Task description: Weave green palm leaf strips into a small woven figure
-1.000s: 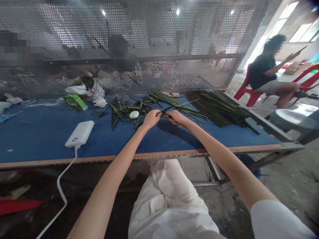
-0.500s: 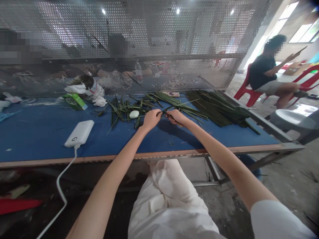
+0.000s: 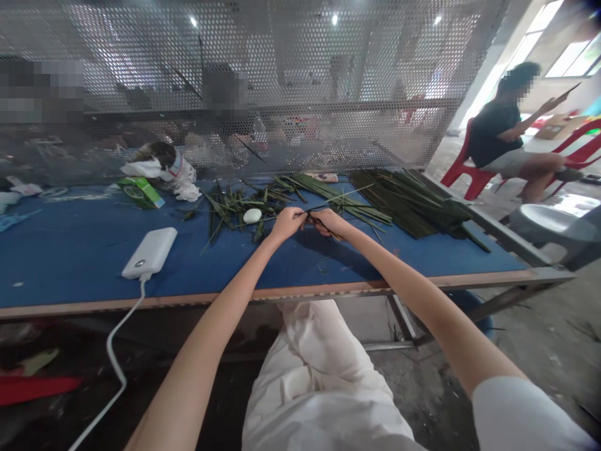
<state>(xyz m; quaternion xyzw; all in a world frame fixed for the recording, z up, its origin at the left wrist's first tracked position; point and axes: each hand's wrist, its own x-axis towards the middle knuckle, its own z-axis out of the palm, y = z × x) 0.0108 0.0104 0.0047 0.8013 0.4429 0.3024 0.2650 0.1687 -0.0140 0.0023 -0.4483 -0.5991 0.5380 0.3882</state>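
Note:
My left hand (image 3: 287, 224) and my right hand (image 3: 328, 223) are close together above the blue table. Between them they pinch a dark green leaf strip (image 3: 308, 214), and its thin ends stick out past the fingers. Both hands are closed; the fingertips are partly hidden. Left of my left hand lies a pale egg-shaped object (image 3: 252, 216) among cut leaf scraps (image 3: 225, 207). Behind and right of my right hand are loose green strips (image 3: 345, 202) and a pile of long dark green leaves (image 3: 408, 203).
A white power bank (image 3: 153, 250) with a cable hanging over the front edge lies on the blue table (image 3: 70, 263). A green box (image 3: 141, 192) and crumpled packaging (image 3: 176, 169) stand behind it. A perforated metal screen (image 3: 300, 81) borders the back. A seated person (image 3: 498, 134) is at right.
My hands have drawn slightly closer together on the leaf strip. The part that arched up between them now sits lower; everything else looks the same.

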